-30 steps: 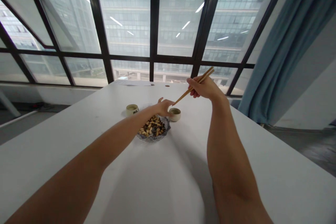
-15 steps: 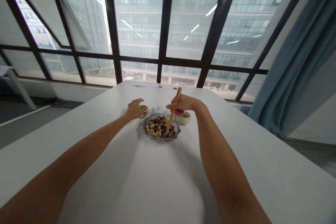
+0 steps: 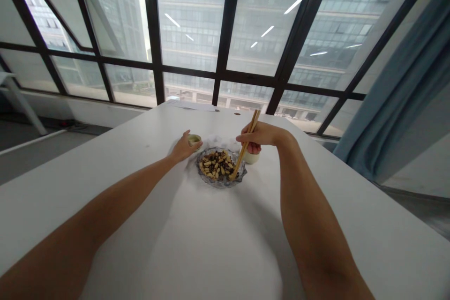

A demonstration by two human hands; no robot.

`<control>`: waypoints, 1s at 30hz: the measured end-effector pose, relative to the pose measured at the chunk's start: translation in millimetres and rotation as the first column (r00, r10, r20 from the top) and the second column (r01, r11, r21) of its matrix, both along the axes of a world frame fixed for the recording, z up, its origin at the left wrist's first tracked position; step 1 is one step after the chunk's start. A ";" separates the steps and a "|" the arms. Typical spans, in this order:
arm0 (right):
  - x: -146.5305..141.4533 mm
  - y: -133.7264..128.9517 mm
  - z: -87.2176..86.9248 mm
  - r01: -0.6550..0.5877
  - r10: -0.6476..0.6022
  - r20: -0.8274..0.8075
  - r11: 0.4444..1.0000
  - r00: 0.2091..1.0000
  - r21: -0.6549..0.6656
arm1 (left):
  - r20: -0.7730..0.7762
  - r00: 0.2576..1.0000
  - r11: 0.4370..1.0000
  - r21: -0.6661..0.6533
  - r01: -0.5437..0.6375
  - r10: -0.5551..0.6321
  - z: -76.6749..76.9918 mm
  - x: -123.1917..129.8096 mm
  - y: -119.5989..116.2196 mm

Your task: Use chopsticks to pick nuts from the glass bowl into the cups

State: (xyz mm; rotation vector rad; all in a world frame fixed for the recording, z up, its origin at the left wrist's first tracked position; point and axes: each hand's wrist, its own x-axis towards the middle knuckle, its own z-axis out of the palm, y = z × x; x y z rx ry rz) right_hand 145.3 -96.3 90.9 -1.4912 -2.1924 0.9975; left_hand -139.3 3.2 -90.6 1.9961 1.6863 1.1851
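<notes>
While the right hand (image 3: 260, 135) closes its fingers round the upper part of a pair of wooden chopsticks (image 3: 244, 149), the sticks slant down and to the left, their tips resting among the food at the right edge of a glass dish (image 3: 221, 169); whether the tips pinch any piece is too small to tell. Behind that hand stands a small pale cup (image 3: 251, 156), its upper half hidden by the fingers, just beside the dish's right rim. The left hand (image 3: 183, 147) curls loosely about a second small cup (image 3: 194, 139), thumb and fingers against its near side; how firmly it grips cannot be made out, and the cup's lower wall is hidden. This cup sits just left of the dish, which holds a mix of pale nuts and dark bits. All stand on a white table (image 3: 211, 234); both forearms run out of the lower edge; beyond are dark-framed windows (image 3: 225, 33) and a blue curtain (image 3: 404, 103) at right.
</notes>
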 end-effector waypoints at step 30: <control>-15.5 7.5 -6.2 0.051 -0.004 -0.189 0.968 0.982 0.245 | 0.001 1.000 0.999 -0.045 -0.014 0.014 4.5 0.2 -5.8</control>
